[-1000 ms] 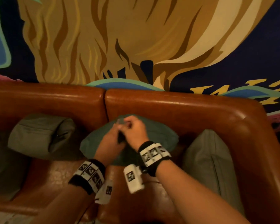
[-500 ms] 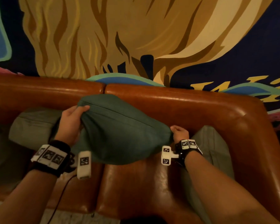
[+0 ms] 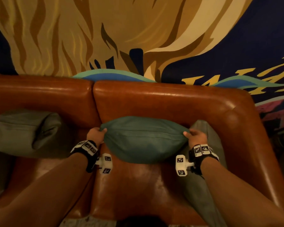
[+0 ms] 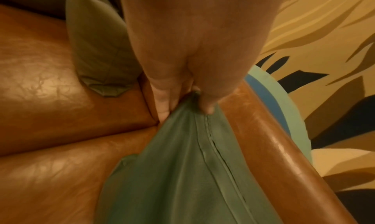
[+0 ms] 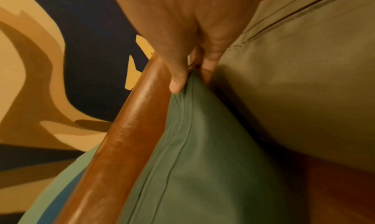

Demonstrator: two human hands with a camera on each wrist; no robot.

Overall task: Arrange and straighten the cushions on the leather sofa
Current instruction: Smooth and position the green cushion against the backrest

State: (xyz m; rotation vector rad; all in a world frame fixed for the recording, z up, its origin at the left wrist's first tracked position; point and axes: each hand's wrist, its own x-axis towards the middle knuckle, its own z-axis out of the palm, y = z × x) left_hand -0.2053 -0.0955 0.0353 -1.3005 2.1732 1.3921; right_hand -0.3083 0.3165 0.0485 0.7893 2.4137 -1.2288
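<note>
Left hand [image 3: 95, 134] and right hand [image 3: 195, 136] each pinch a top corner of the green cushion [image 3: 143, 141]. Seat it upright, centred against the sofa backrest [image 3: 162, 102]; release both corners together.

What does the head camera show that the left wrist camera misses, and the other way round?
Only the head view shows the right hand pinching the green cushion's right corner, and the grey cushion at the armrest. Only the left wrist view shows close up the thumb and fingers pinching the left corner beside the zip seam. Both show the left hand, the green cushion, the olive cushion and the leather sofa.
</note>
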